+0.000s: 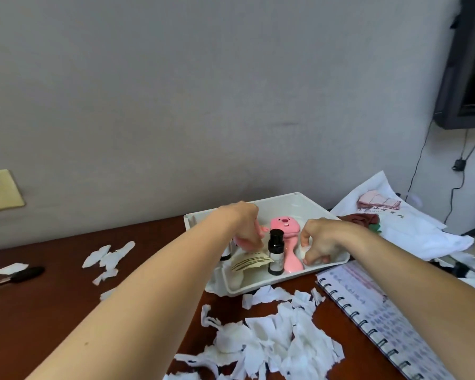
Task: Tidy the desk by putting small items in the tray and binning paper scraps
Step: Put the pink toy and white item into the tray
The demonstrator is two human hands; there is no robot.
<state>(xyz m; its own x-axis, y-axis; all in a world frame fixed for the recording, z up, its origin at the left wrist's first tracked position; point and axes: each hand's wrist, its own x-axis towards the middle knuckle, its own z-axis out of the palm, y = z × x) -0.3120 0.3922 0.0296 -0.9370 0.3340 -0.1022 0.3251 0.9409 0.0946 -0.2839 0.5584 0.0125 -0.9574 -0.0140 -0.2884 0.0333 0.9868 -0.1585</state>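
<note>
The left grip [244, 229] clutches a pink thing [240, 241], the right grip [317, 242] pinches a white scrap [303, 252]; either could bump over the little bottle [275, 250] between them.

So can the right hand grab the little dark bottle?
Probably, once freed: the right hand pinches a white bit, and the pink brush lies between it and the dark bottle, though the bottle's cap stands clear.

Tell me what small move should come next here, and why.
Probably open the grip of the left hand and leave the pink item in the white tray: the hand sits low inside it, beside the dark bottle. The right hand pinches a small white piece there, and paper scraps litter the desk.
</note>
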